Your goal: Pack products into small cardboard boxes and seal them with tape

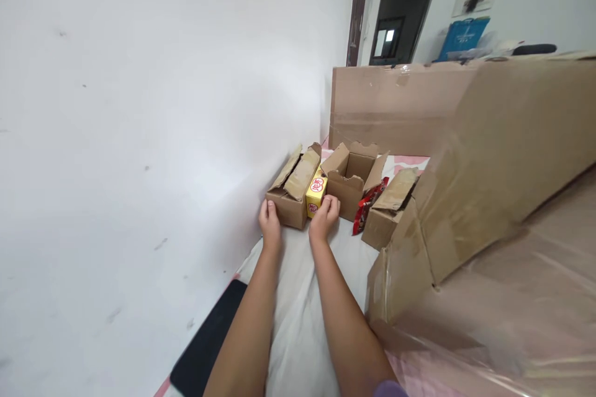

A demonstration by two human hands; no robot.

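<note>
Against the left wall stands a small cardboard box [289,211] with its flaps folded loosely over the top. My left hand [270,221] grips its near left corner, thumb on the front face. A yellow printed box [316,189] is wedged between that box and an open-topped cardboard box [343,196]. My right hand [325,218] is closed at the yellow box's near right edge, its fingertips partly hidden. Right of the open-topped box leans a red shiny packet [367,206], beside another small cardboard box [382,227] with flaps lowered.
Large cardboard panels rise at the back [395,96] and along the right [493,155]. The white wall [162,136] closes off the left side. A white cloth [298,304] lies under my arms, with a dark flat object [209,338] at lower left.
</note>
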